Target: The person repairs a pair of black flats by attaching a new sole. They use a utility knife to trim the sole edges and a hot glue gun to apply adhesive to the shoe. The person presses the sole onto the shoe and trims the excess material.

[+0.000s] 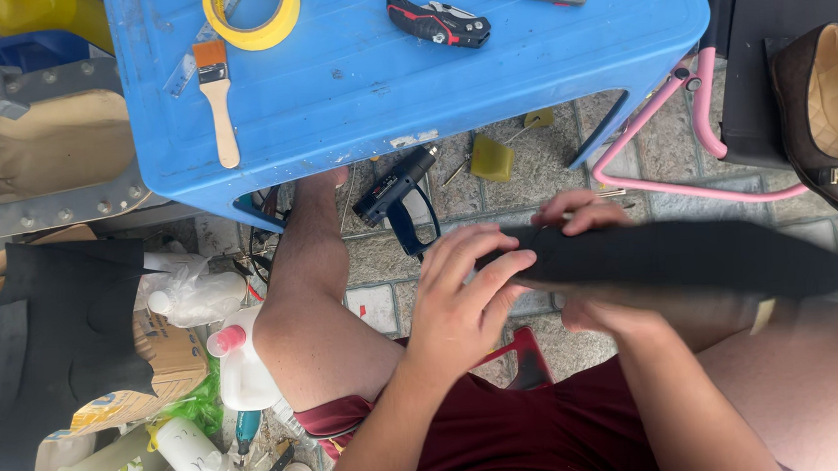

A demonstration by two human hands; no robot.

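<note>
both hands meet over the lap on a flat black sheet (pixel 688 260), held level and running off to the right. left hand (pixel 461 300) fingers curl closed over its left end; right hand (pixel 585 219) pinches the far edge, part hidden, possibly with a thin tool. beyond, a blue stool (pixel 382 84) carries a brush (pixel 218 98), tape roll (pixel 253 15), folding knife (pixel 438 22).
</note>
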